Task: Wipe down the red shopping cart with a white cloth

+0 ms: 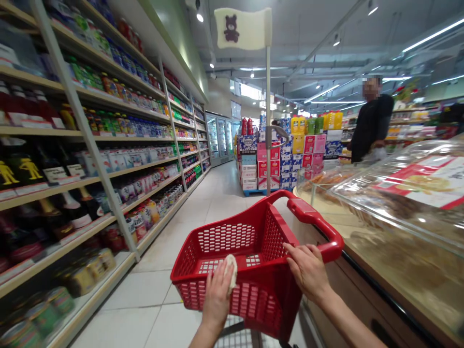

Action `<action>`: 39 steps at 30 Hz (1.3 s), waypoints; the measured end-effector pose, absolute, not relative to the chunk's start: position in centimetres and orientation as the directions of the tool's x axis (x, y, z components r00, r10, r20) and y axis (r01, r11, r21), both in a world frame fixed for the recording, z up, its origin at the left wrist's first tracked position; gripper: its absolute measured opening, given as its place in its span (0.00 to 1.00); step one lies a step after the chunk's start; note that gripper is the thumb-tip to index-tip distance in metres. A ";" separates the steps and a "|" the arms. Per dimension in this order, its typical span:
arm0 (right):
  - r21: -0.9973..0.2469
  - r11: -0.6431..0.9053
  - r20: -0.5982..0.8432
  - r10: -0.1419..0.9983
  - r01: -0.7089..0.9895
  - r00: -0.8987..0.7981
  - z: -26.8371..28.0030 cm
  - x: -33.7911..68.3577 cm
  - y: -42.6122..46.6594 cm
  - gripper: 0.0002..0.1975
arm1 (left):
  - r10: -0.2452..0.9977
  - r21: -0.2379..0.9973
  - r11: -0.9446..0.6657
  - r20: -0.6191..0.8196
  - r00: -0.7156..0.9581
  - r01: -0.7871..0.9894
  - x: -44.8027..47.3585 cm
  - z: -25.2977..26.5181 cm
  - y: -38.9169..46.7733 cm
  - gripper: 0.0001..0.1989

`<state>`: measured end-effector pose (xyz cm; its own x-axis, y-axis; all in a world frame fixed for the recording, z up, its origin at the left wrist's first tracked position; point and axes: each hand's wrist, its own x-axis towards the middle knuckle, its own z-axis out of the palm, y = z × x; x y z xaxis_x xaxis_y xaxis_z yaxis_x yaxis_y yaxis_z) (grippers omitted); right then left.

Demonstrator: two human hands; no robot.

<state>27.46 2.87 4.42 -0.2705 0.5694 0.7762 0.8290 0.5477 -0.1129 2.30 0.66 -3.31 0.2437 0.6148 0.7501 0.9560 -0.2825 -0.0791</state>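
A red plastic shopping cart with perforated walls stands in front of me, its handle at the far right. My left hand presses a pale cloth against the near rim of the basket. Part of the cloth is hidden under the fingers. Close to the handle, my right hand grips the same rim at its right corner, with the thumb and some fingertips over the edge. Inside, the basket's slotted bottom shows with no goods on it.
Shelves of bottles and cans line the left side. A glass-topped counter with packaged food borders the cart's right. Stacked cartons stand ahead behind a pole with a bear flag. A person stands beyond the counter.
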 end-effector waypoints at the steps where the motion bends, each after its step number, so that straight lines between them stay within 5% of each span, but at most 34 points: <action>1: -0.114 0.534 0.783 0.568 0.838 -0.255 4.4 27.4 2.9 0.16 | 0.624 -0.093 -0.310 0.731 0.276 0.946 2.5 -3.5 0.5 0.29; 6: -0.055 0.552 0.782 0.542 0.832 -0.308 4.4 28.0 2.9 0.15 | 0.727 -0.071 -0.372 0.598 0.338 0.926 1.9 -3.1 0.4 0.27; 12: -0.016 0.543 0.779 0.533 0.839 -0.331 4.3 28.2 3.0 0.14 | 0.815 0.195 0.063 0.556 -0.163 0.979 -7.9 -4.1 -1.8 0.25; 17: 0.006 0.545 0.778 0.525 0.839 -0.346 4.2 28.2 3.2 0.13 | 0.755 0.425 0.015 0.588 -0.289 0.905 -7.6 -7.1 -3.1 0.26; 23: 0.020 0.539 0.775 0.524 0.842 -0.354 4.5 28.1 3.2 0.14 | 0.878 0.625 0.157 0.266 -0.398 0.764 -4.3 -11.0 -4.1 0.27; 27: 0.033 0.552 0.766 0.522 0.833 -0.376 4.4 28.0 3.2 0.14 | 0.953 0.662 0.000 0.226 -0.200 0.750 -3.4 -9.3 -4.1 0.25; 32: 0.023 0.559 0.753 0.535 0.829 -0.382 4.6 28.9 3.8 0.12 | 0.892 0.786 -0.160 0.375 -0.254 0.598 -2.0 -4.5 -4.2 0.17; 35: -0.051 0.579 0.757 0.553 0.814 -0.347 4.9 28.5 2.9 0.12 | 0.897 0.863 -0.219 0.362 -0.254 0.455 0.4 -2.4 -4.4 0.15; 39: -0.354 0.670 0.759 0.614 0.652 -0.218 3.5 23.7 -1.1 0.19 | 0.941 0.970 -0.157 0.203 -0.270 0.184 4.8 -0.4 -4.7 0.18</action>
<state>23.72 -1.14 3.48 -0.2183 0.6138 0.7586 0.6525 0.6699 -0.3543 4.75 -4.70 -0.37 -0.2697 0.9412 0.2034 0.1837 -0.1571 0.9703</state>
